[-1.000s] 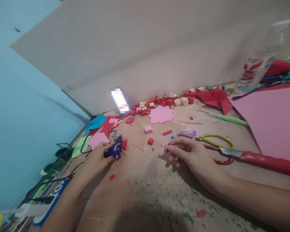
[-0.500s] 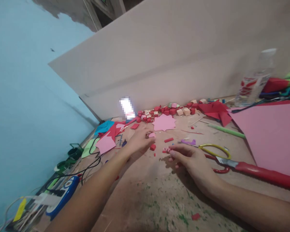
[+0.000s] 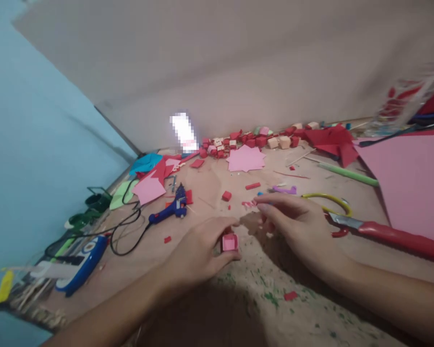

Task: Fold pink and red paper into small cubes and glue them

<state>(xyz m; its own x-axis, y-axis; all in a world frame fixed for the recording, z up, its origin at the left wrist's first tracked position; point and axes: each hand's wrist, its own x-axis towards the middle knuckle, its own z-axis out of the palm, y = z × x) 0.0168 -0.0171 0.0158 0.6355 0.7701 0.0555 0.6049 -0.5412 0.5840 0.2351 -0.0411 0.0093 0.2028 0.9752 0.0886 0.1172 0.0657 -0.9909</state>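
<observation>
While a small pink box is held between the thumb and fingers of the left hand, a tiny pink-and-white piece is pinched at the fingertips of the right hand. The left grip is spread only as wide as the box, whose hollow side is turned toward the camera; the right grip is brought almost together, on one end of the piece. Both hands are held low over the worktop, near each other but apart. Just beyond the piece, a red cube and a red bar are seen lying loose. Off to the left, a blue glue gun is laid on its side. By the right hand, a yellow handle and a red-handled tool are set down. Farther back, star-shaped pink paper is placed before a heap of small paper cubes, and a pixelated bright screen is stood near the pale board.
</observation>
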